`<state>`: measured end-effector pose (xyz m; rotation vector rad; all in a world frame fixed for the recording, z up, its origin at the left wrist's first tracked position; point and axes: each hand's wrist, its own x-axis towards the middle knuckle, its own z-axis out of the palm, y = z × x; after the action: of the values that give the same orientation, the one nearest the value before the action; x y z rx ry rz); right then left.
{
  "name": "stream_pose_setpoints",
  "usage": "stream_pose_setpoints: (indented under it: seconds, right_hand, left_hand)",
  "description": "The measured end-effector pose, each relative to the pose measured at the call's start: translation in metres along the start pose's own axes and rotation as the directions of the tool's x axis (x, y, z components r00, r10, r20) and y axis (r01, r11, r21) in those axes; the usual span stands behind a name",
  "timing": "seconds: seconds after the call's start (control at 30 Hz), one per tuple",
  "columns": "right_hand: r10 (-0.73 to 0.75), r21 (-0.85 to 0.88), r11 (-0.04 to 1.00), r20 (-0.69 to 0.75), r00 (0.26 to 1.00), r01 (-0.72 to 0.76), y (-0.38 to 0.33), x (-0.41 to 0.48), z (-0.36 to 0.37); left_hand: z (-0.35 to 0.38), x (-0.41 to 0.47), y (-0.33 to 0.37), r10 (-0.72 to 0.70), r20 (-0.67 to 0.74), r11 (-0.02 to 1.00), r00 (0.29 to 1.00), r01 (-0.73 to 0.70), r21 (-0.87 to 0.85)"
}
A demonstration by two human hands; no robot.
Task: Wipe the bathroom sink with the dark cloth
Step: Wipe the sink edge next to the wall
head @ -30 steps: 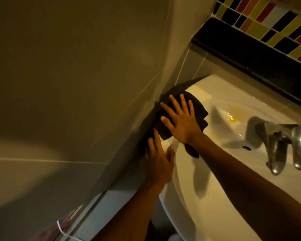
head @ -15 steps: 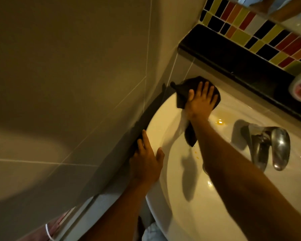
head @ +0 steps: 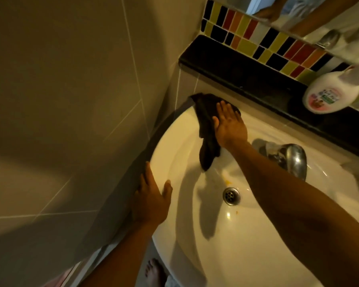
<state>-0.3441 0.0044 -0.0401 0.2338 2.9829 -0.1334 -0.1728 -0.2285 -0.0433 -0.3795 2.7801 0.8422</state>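
The white bathroom sink (head: 174,141) fills the lower right, its left rim against the tiled wall. A dark cloth (head: 205,121) lies on the sink's far left rim and hangs down into the bowl. My right hand (head: 229,125) presses flat on the cloth, fingers pointing toward the back corner. My left hand (head: 151,195) rests flat on the sink's left rim, fingers apart, holding nothing. A metal drain (head: 231,196) sits at the bowl's bottom, with small yellow stains (head: 227,181) just above it.
A chrome tap (head: 292,160) stands at the sink's back, right of my right forearm. Behind it runs a black ledge (head: 247,77) with a white bottle (head: 332,94) on it, under coloured tiles. A bare foot (head: 153,272) shows below the sink.
My right hand has slid the cloth from the left rim by the wall along to the back left corner. My left hand has stayed on the left rim. The view has turned right.
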Motion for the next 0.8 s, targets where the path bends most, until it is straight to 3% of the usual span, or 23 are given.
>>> stream_pose_setpoints:
  seconds: [0.13, 0.27, 0.33, 0.5, 0.57, 0.63, 0.7, 0.8]
  right_hand:
    - [0.258, 0.105, 0.961, -0.002, 0.966, -0.256, 0.007, -0.047, 0.019]
    - [0.306, -0.019, 0.952, 0.012, 0.952, -0.306, 0.016, -0.101, 0.034]
    - [0.337, 0.003, 0.941, -0.004, 0.941, -0.337, 0.02, -0.112, 0.036]
    - [0.586, 0.223, 0.784, 0.042, 0.809, -0.58, -0.015, -0.066, 0.028]
    - [0.5, 0.183, 0.852, -0.012, 0.866, -0.49, -0.028, -0.056, 0.035]
    - [0.286, 0.087, 0.956, -0.061, 0.956, -0.28, -0.023, -0.06, 0.043]
    - [0.165, 0.04, 0.986, -0.073, 0.984, -0.163, -0.001, -0.072, 0.046]
    - [0.34, 0.136, 0.936, -0.114, 0.933, -0.325, 0.022, -0.091, 0.044]
  left_hand:
    - [-0.001, -0.003, 0.003, 0.018, -0.032, 1.0, 0.999, -0.018, 0.012]
    - [-0.001, -0.002, 0.002, 0.017, -0.034, 1.0, 0.999, -0.017, -0.008]
    - [-0.001, -0.002, 0.002, 0.016, -0.036, 1.0, 0.999, -0.016, -0.014]
    - [0.002, -0.002, 0.002, 0.03, -0.053, 0.999, 0.998, -0.032, -0.038]
    - [0.004, -0.001, 0.001, 0.035, -0.056, 0.998, 0.998, -0.038, -0.043]
    - [0.004, 0.0, 0.001, 0.043, -0.061, 0.998, 0.997, -0.046, -0.05]
    - [0.004, 0.0, 0.001, 0.058, -0.067, 0.997, 0.996, -0.061, -0.052]
    - [0.006, -0.001, 0.0, 0.071, -0.091, 0.996, 0.993, -0.075, -0.048]
